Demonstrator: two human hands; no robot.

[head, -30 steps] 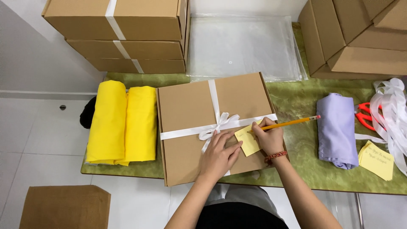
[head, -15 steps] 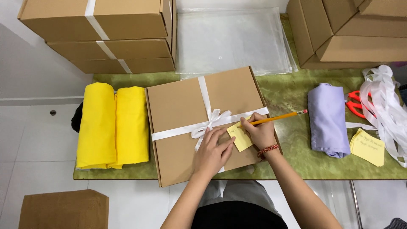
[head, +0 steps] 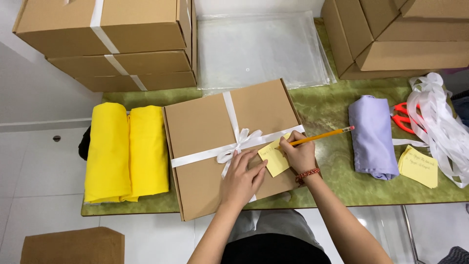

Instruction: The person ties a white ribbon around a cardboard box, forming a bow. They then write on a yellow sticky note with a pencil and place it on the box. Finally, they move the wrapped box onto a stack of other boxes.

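Note:
A flat brown cardboard box (head: pixel 205 132) tied with a white ribbon and bow (head: pixel 237 144) lies on the green table (head: pixel 332 112). A yellow sticky note (head: pixel 273 159) sits on the box lid near its right side. My left hand (head: pixel 242 178) rests flat on the lid, fingers spread, touching the note's left edge. My right hand (head: pixel 298 154) grips an orange pencil (head: pixel 325 135) with its tip on the note. A beaded bracelet circles my right wrist.
Two yellow folded cloths (head: pixel 124 151) lie left of the box, a lilac folded cloth (head: pixel 372 137) to the right. Red scissors (head: pixel 403 117), loose white ribbon (head: pixel 439 127) and a pad of yellow notes (head: pixel 419 166) sit far right. Stacked cardboard boxes (head: pixel 107 44) and clear plastic bags (head: pixel 261 49) fill the back.
The view has shifted slightly. My hands stay on the box; the pencil tip has moved a little across the note.

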